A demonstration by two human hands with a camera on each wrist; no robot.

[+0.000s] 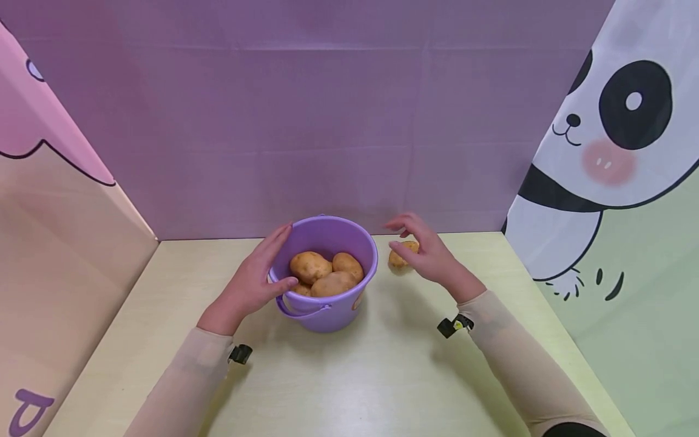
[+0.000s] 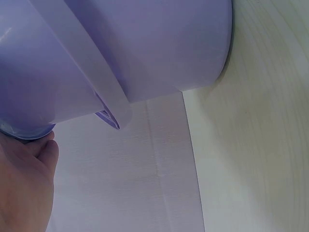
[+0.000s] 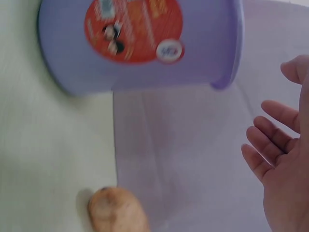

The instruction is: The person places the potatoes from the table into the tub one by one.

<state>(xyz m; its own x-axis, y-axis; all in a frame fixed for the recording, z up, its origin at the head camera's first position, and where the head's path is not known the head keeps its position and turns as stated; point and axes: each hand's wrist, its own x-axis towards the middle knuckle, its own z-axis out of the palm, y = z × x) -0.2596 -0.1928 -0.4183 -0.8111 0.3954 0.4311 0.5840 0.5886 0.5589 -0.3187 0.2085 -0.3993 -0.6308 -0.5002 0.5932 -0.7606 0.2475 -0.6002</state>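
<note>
A purple bucket (image 1: 327,312) stands upright on the table with several potatoes (image 1: 334,283) inside it. At its left side my left hand (image 1: 252,284) holds the rim, thumb over the near edge and fingers along the far left. The left wrist view shows that hand (image 2: 26,181) at the rim, with most of its fingers hidden. One more potato (image 1: 403,255) lies on the table to the right of the bucket. Over it hovers my right hand (image 1: 428,255), fingers spread and holding nothing; in the right wrist view this hand (image 3: 285,159) is apart from the potato (image 3: 117,211).
The bucket's handle (image 1: 303,312) hangs down at its front, and a red sticker (image 3: 135,31) marks its side. Behind the pale wooden table (image 1: 327,388) rises a purple backdrop (image 1: 327,121). Printed panels flank it, the right one with a panda (image 1: 606,133).
</note>
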